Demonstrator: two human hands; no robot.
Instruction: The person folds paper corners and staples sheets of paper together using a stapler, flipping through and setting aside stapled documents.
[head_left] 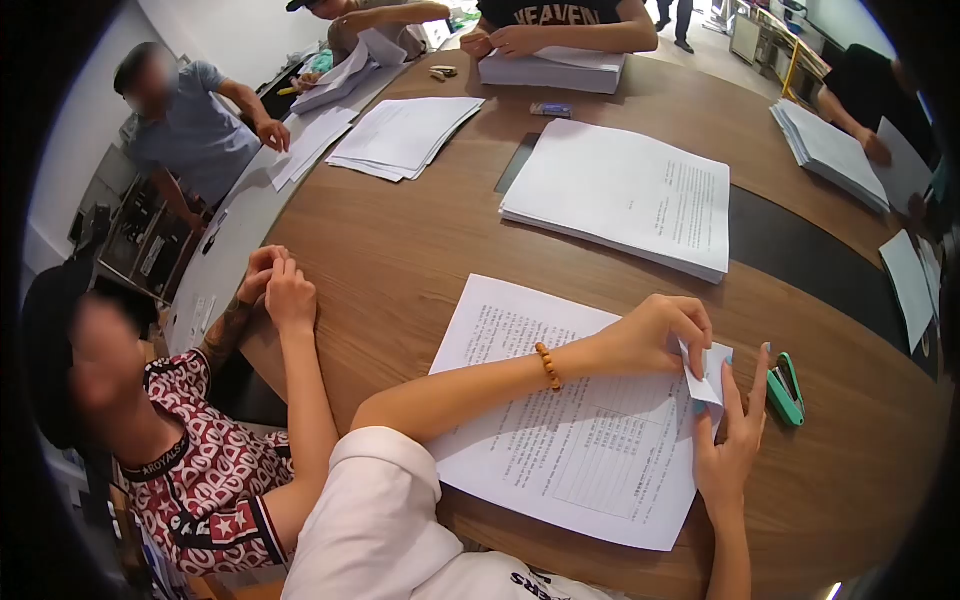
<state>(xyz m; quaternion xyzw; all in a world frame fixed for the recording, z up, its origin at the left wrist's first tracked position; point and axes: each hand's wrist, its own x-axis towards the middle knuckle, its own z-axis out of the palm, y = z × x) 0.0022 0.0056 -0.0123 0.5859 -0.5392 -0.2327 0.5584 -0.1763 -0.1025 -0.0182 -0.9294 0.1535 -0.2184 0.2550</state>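
A printed sheet of paper lies in front of me on the wooden table, turned at an angle. My left hand, with a wooden bead bracelet at the wrist, reaches across the page and pinches its upper right corner. That corner is lifted and bent over. From the right, my right hand has the same corner between thumb and forefinger, its other visible finger stretched out. A green stapler rests just to the right of my right hand. Whether more sheets lie under the page I cannot tell.
Beyond the page stands a thick paper stack, with a loose pile to its left. A small blue-and-white item lies behind. Close on my left, a person rests clasped hands on the table edge. Other people handle papers around the table.
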